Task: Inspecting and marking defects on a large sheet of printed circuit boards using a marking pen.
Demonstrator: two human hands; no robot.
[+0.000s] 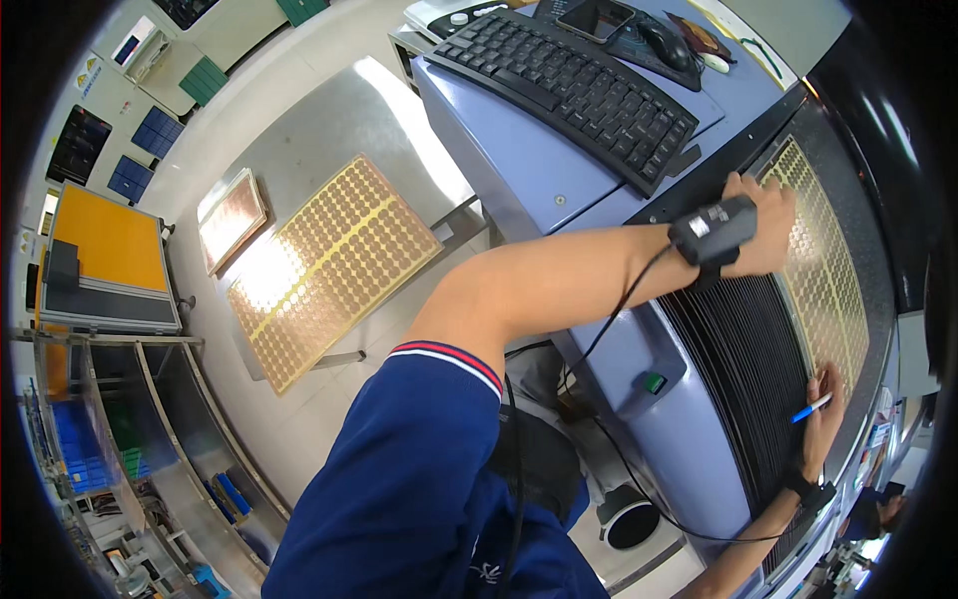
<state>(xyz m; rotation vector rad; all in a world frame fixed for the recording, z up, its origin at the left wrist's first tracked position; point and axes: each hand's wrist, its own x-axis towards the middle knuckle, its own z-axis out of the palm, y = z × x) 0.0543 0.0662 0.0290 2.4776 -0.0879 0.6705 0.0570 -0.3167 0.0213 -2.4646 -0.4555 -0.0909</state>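
A gold-coloured circuit board panel (828,270), patterned with rows of round shapes, lies on the black bed of a machine at the right. My left hand (760,225) reaches across to its far end, the fingers bent down at the panel's edge. My fingertips there are partly hidden. At the panel's near end, my right hand (824,407) touches the edge with its fingers. A white pen with a blue end (811,407) is tucked in that same hand. Black wrist devices are strapped on both my wrists.
Black ribbed bellows (733,369) adjoin the panel on the blue-grey machine (649,439). A keyboard (569,90) and mouse (667,45) rest above. Left, a metal table (309,130) bears another patterned panel (334,265) and a small stack of panels (232,220). Cables trail from my wrists.
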